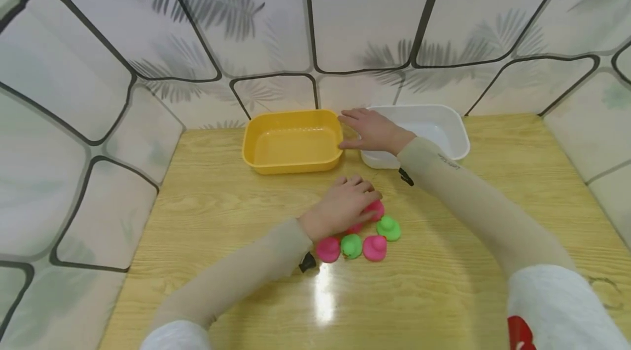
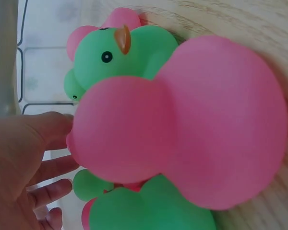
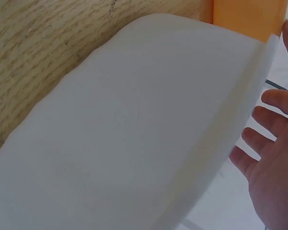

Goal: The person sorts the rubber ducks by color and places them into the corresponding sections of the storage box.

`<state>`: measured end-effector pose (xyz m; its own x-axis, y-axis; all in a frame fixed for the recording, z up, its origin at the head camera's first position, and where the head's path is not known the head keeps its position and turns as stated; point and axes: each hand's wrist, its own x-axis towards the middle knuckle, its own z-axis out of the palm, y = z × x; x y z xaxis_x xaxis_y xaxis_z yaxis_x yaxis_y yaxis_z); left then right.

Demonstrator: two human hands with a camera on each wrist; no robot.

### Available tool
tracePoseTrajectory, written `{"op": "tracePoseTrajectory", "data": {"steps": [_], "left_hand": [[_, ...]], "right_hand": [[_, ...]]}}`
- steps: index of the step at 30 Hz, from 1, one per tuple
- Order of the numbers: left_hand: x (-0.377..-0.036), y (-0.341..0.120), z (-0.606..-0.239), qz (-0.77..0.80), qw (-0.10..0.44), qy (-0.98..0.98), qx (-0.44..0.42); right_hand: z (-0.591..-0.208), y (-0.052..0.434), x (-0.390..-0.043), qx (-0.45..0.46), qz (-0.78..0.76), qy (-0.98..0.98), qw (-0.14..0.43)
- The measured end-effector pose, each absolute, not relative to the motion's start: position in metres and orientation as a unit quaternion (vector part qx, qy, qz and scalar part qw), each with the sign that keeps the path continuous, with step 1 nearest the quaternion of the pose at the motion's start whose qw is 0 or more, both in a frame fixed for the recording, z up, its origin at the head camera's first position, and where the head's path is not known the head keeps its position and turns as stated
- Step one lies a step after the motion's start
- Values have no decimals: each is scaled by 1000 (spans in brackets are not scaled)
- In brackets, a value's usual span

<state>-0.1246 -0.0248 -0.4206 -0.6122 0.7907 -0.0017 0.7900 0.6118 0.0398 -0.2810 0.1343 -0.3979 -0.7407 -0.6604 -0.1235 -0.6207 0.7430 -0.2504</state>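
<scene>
My left hand [image 1: 340, 205] reaches over a group of small rubber ducks, its thumb and fingers about a pink duck [image 1: 376, 210]; whether they touch it cannot be told. Another pink duck [image 1: 328, 250] lies by the wrist and looms large in the left wrist view, hiding part of the fingers. Close by are a green duck [image 1: 351, 246], a second green duck [image 1: 389, 228] and one more pink duck [image 1: 374, 248]. My right hand [image 1: 374, 131] stretches over the white basin [image 1: 451, 131], its fingertips at the right rim of the yellow basin [image 1: 293, 166].
Both basins stand side by side at the back of the wooden table [image 1: 207, 218]. Behind them rises a patterned wall covering [image 1: 365, 21]. Light glares on the tabletop in front of the ducks.
</scene>
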Motion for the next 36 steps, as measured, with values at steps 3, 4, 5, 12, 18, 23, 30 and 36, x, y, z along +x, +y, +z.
{"op": "tracePoseTrajectory", "data": {"steps": [3,4,5,12,18,23,30,36], "left_hand": [[-124,-23,-423,15,-2,899,438],[-125,-23,-423,13,-4,899,437],[-125,-22,-423,13,-5,900,436],[-126,-20,-424,21,-2,901,434],[-127,-18,-424,16,-11,900,436],[-125,-16,-423,5,-12,901,435],[-125,-16,-418,23,-13,903,428],[-124,-18,-402,34,-35,903,427]], "right_hand": [[-398,133,-281,-346,-90,927,110],[-398,133,-281,-347,-87,927,112],[-398,133,-282,-349,-84,926,112],[-398,133,-280,-358,-85,923,116],[-399,133,-279,-354,-75,924,121],[-398,134,-278,-349,-79,926,120],[-396,137,-277,-348,-80,927,115],[-395,141,-278,-347,-79,927,116]]}}
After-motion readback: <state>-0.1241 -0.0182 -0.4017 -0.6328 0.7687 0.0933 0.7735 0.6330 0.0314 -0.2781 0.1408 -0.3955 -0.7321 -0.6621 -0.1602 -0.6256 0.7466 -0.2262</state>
